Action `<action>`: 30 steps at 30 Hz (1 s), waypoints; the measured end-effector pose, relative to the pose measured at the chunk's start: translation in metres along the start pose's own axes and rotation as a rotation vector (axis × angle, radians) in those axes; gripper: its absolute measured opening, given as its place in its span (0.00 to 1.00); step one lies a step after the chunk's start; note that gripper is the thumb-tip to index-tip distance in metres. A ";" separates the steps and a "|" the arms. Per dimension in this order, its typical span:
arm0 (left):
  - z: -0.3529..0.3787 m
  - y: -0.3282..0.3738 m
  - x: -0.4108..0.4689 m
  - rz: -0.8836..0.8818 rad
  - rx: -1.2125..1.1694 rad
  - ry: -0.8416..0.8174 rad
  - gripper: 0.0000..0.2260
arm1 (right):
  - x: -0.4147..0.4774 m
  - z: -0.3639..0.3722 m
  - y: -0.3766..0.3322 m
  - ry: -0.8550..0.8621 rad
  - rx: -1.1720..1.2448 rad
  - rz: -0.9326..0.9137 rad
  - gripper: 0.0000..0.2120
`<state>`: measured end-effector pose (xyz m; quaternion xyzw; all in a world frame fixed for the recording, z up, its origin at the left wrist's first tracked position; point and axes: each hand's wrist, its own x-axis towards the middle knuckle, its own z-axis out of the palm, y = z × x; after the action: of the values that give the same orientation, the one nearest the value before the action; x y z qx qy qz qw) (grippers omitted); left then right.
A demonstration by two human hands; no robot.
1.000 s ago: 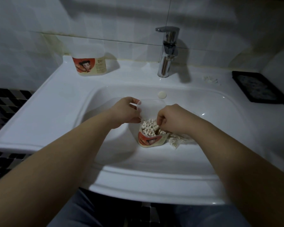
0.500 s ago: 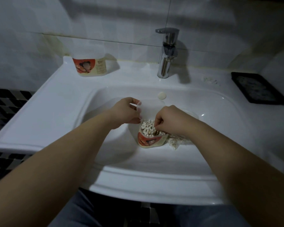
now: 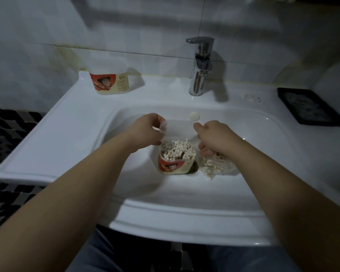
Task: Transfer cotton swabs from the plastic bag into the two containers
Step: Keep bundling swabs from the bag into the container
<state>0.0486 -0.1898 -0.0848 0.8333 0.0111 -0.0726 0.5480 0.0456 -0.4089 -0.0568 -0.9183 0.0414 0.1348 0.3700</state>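
Right hand (image 3: 214, 138) shifted onto bag (image 3: 219, 167); container (image 3: 172, 166) brimful, white swab tips (image 3: 177, 151) up

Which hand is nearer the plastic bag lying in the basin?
Right. The right hand touches the plastic bag from above; the left hand pinches the container beside it.

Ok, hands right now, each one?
Left hand: pinches the swab container's upper wall.
Right hand: fingers curled at the plastic bag; grip cannot be told.
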 end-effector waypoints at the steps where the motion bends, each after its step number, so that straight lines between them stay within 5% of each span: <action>1: -0.002 0.000 -0.001 0.005 0.018 0.002 0.11 | -0.002 -0.001 0.000 -0.019 0.022 0.051 0.27; 6: -0.011 0.003 -0.010 -0.015 0.107 -0.055 0.12 | -0.003 0.000 -0.001 -0.118 0.152 0.147 0.33; 10: -0.008 0.006 -0.016 -0.071 0.085 -0.086 0.15 | -0.006 0.000 -0.003 -0.200 0.310 0.196 0.23; 15: -0.005 0.005 -0.014 -0.190 -0.009 -0.113 0.05 | -0.004 0.001 0.004 -0.234 0.172 0.172 0.10; 18: -0.007 0.004 -0.017 -0.173 0.054 -0.172 0.09 | -0.007 -0.001 0.002 -0.232 0.073 0.128 0.05; 30: -0.002 0.001 -0.020 -0.173 0.070 -0.238 0.13 | -0.003 0.004 0.009 -0.215 -0.073 0.081 0.17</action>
<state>0.0290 -0.1868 -0.0801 0.8331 0.0153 -0.2184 0.5079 0.0404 -0.4124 -0.0651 -0.9090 0.0338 0.2486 0.3328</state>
